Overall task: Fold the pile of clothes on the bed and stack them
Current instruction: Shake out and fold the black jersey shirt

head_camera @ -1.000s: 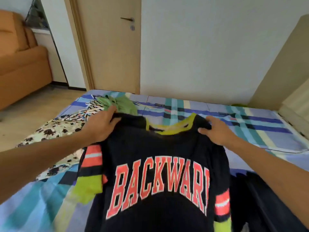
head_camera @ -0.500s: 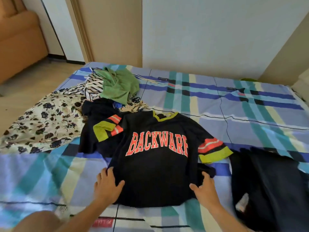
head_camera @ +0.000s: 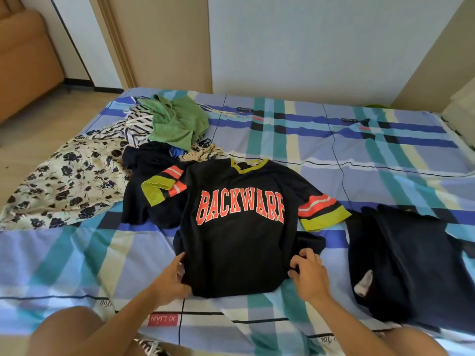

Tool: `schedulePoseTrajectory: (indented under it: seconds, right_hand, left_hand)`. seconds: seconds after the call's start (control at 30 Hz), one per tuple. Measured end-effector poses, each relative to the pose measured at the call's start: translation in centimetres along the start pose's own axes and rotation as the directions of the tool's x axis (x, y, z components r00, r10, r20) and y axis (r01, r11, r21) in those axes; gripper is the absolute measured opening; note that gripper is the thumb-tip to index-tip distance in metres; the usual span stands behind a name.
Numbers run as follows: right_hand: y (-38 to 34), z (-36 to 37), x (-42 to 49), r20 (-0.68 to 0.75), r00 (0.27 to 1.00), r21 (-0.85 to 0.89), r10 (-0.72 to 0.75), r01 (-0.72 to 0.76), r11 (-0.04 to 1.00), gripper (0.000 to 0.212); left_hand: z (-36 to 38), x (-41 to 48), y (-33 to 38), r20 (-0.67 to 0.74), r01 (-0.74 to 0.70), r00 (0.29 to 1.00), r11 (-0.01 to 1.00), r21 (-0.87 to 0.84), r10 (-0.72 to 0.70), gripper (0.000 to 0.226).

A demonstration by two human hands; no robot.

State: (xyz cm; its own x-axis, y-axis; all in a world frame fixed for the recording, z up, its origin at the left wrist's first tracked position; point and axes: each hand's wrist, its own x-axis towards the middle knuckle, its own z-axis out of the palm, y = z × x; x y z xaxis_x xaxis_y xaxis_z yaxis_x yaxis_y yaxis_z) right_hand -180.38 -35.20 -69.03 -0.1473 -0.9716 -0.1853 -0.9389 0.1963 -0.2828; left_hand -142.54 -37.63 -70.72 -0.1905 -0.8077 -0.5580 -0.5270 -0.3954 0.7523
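Observation:
A black jersey (head_camera: 239, 242) with red "BACKWARE" lettering and yellow-green cuffs lies face up on the bed (head_camera: 359, 155). My left hand (head_camera: 171, 280) grips its lower left hem. My right hand (head_camera: 309, 273) pinches its lower right edge with curled fingers. Behind it on the left is the pile: a green garment (head_camera: 177, 122), a striped piece (head_camera: 137, 124), a floral dress (head_camera: 66, 181) and another dark garment (head_camera: 144, 186). A dark garment (head_camera: 411, 258) lies on the right.
The bed carries a blue, teal and white plaid sheet. A door (head_camera: 164, 39) and a pale wall (head_camera: 321, 42) stand behind the bed. An orange sofa (head_camera: 23, 60) stands on the wooden floor at the far left.
The jersey went from held up by its shoulders to lying flat on the bed. My hands moved down to its hem, and the fingers now close on the lower edges.

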Motion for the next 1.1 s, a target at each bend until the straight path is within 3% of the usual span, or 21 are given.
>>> schedulePoseTrajectory:
  seconds: [0.03,0.1,0.13,0.23,0.33,0.43,0.5,0.57,0.63,0.7,0.73,0.8,0.87,0.93,0.97,1.0,1.03,1.1]
  right_hand:
    - [0.4,0.1,0.2,-0.018,0.999,0.016,-0.044,0.044,0.999,0.009]
    - [0.9,0.2,0.5,-0.051,0.988,0.068,-0.145,0.148,0.987,0.013]
    - [1.0,0.4,0.5,-0.073,0.979,0.094,-0.193,0.199,0.976,0.016]
    - [0.4,0.7,0.0,-0.034,0.967,0.166,-0.251,0.253,0.953,0.026]
    - [-0.6,0.1,-0.5,0.064,0.974,0.332,-0.217,0.185,0.925,0.028]
    - [-1.4,-1.0,-0.5,-0.019,0.994,0.546,-0.107,0.100,0.832,0.030]
    - [-1.4,-1.4,-0.3,-0.066,0.998,0.587,-0.017,0.052,0.808,0.030]
    - [-1.2,-1.4,-0.4,0.010,1.000,0.598,0.000,-0.006,0.802,0.026]
    - [-0.6,-1.2,-0.8,0.233,0.970,0.565,-0.067,-0.079,0.821,0.045]
    - [0.4,-0.5,-1.4,0.379,0.919,0.342,-0.107,-0.032,0.939,0.078]
    - [0.7,-0.1,-1.6,0.388,0.915,0.203,-0.114,0.036,0.979,0.078]
    - [0.8,0.3,-1.8,0.318,0.939,0.047,-0.131,0.122,0.991,0.053]
    - [0.7,-0.2,-1.6,0.194,0.962,0.169,-0.194,0.162,0.972,0.036]
    - [0.3,-2.0,-1.2,0.115,0.981,0.485,-0.156,0.082,0.871,0.024]
    - [0.2,-3.2,-0.9,0.122,0.987,0.634,-0.106,0.005,0.774,0.019]
    - [0.2,-4.5,-0.5,0.132,0.990,0.750,-0.043,-0.072,0.658,0.016]
    - [0.2,-5.7,0.0,0.138,0.990,0.838,0.021,-0.128,0.530,0.014]
    - [0.9,-7.5,1.1,0.108,0.986,0.930,0.130,-0.147,0.336,0.018]
  left_hand:
    - [-0.1,0.1,-0.6,-0.027,-0.008,1.000,0.982,0.191,0.013,0.101]
    - [-0.1,0.1,-1.6,-0.161,0.047,0.985,0.796,0.603,0.064,0.092]
    - [0.1,0.0,-1.8,-0.209,0.077,0.973,0.722,0.688,0.095,0.088]
    - [1.1,0.2,-1.1,-0.240,-0.019,0.939,0.734,0.679,0.247,0.074]
    - [1.9,0.9,0.6,-0.286,-0.143,0.862,0.742,0.655,0.419,0.056]
    - [2.5,1.6,1.6,-0.168,-0.144,0.909,0.664,0.733,0.382,0.036]
    - [2.4,1.8,1.6,-0.101,-0.096,0.954,0.605,0.790,0.283,0.041]
    - [1.9,1.8,1.4,-0.094,-0.066,0.964,0.566,0.822,0.250,0.043]
    - [1.5,2.1,1.4,-0.120,-0.059,0.951,0.550,0.833,0.283,0.041]
    - [1.3,2.4,1.4,-0.162,-0.029,0.944,0.558,0.830,0.289,0.039]
    - [1.2,2.5,1.6,-0.162,-0.012,0.951,0.554,0.833,0.264,0.035]
    - [1.0,2.7,1.9,-0.110,-0.022,0.969,0.520,0.854,0.222,0.020]
    - [0.1,2.5,3.1,-0.112,-0.088,0.944,0.566,0.820,0.309,0.018]
    - [-1.7,1.7,5.3,-0.205,-0.190,0.895,0.754,0.629,0.396,0.024]
    - [-2.9,1.1,6.8,-0.263,-0.235,0.896,0.885,0.402,0.357,0.026]
    - [-4.0,0.6,8.1,-0.297,-0.268,0.907,0.954,0.137,0.298,0.026]
    - [-5.1,0.2,9.2,-0.333,-0.275,0.911,0.960,-0.051,0.243,0.025]
    - [-6.6,-0.1,10.3,-0.421,-0.256,0.890,0.956,-0.144,0.175,0.028]
